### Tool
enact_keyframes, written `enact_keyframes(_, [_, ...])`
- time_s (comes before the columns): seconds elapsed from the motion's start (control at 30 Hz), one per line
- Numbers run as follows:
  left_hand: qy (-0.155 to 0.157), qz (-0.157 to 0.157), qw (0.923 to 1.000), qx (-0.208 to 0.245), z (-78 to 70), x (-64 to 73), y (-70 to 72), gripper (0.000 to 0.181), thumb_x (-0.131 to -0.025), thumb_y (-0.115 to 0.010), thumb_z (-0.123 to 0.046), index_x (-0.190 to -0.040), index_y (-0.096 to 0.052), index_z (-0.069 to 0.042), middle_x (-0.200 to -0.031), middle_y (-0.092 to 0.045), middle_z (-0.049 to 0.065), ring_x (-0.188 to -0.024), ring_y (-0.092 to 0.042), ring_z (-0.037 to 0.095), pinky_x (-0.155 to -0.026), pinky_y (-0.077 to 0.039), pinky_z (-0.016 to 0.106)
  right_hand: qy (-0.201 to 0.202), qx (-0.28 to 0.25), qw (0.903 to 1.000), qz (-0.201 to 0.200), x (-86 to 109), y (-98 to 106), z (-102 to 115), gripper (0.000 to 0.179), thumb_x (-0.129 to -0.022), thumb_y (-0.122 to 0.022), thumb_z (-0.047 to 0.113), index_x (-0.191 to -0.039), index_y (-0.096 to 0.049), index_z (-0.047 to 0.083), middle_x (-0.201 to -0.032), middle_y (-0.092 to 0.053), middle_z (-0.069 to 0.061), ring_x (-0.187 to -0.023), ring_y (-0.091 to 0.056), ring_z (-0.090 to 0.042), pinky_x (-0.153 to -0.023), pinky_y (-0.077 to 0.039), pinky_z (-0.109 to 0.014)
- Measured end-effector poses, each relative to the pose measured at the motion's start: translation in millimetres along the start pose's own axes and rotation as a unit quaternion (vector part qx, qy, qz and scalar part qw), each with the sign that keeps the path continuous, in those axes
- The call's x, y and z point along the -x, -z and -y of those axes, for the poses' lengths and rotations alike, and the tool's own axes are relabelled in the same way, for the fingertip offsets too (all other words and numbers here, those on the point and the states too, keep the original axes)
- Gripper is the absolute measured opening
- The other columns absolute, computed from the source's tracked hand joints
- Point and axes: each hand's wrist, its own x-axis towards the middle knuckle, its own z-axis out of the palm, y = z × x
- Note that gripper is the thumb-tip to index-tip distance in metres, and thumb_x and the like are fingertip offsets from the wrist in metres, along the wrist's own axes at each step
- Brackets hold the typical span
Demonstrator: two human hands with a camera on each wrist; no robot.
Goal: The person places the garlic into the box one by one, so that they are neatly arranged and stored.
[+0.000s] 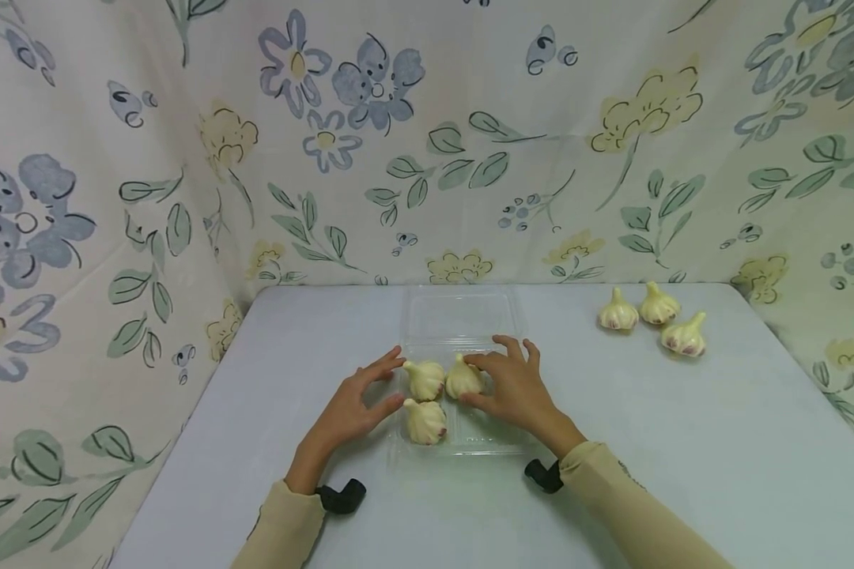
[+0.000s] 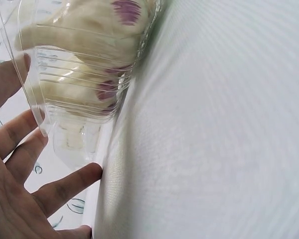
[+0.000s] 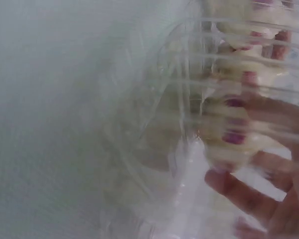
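A clear plastic clamshell container [image 1: 491,431] lies on the table with its lid [image 1: 462,312] folded back, away from me. Two garlic bulbs stand along its left side, a rear one [image 1: 425,381] and a front one [image 1: 425,423]. My right hand [image 1: 518,387] pinches a third garlic bulb [image 1: 464,379] inside the container, beside the rear one; the right wrist view shows this bulb [image 3: 224,134] through the clear wall. At the left rim, my left hand [image 1: 352,405] touches the container with spread, relaxed fingers; the left wrist view shows its fingertips [image 2: 35,119] against the plastic edge.
Three more garlic bulbs [image 1: 659,304] sit in a group at the table's back right. The white table [image 1: 313,332] ends at a flowered curtain [image 1: 462,158] behind it. A black wrist device [image 1: 341,496] is worn on each wrist.
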Motion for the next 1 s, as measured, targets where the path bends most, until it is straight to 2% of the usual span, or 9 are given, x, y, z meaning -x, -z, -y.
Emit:
enact_keyframes(0.2, [0.001,-0.001,1.0,0.0,-0.1,0.1,0.0,0.059,-0.095,-0.072,-0.035,-0.15,-0.052,-0.027,-0.164,-0.038,-0.007,-0.128,-0.064,0.026,-0.121,-0.017,0.072,0.003,0.005,1.0,-0.007,0.5,0.1,0.8,0.057,-0.077,-0.088,0.04,-0.126,-0.071,0.015,-0.111,-0.078,-0.006,-0.141,-0.042,-0.039,-0.115,-0.014,-0.073])
enact_keyframes(0.53, [0.001,-0.003,1.0,0.001,-1.0,-0.1,1.1,0.059,-0.095,-0.072,-0.034,-0.15,-0.052,-0.024,-0.163,-0.04,-0.007,-0.128,-0.064,0.027,-0.121,-0.018,0.072,0.002,0.002,0.9999,-0.014,0.5,-0.2,1.5,0.057,-0.077,-0.089,0.038,-0.126,-0.071,0.015,-0.109,-0.078,-0.005,-0.141,-0.043,-0.039,-0.115,-0.015,-0.073])
enact_keyframes(1.0, [0.001,0.0,1.0,0.002,-0.5,-0.1,0.6,0.059,-0.095,-0.072,-0.034,-0.15,-0.053,-0.026,-0.164,-0.039,-0.008,-0.128,-0.064,0.027,-0.121,-0.017,0.072,0.0,0.003,0.9999,-0.01,0.0,0.1,1.0,0.058,-0.077,-0.089,0.038,-0.127,-0.07,0.014,-0.109,-0.077,-0.005,-0.141,-0.043,-0.039,-0.115,-0.015,-0.073])
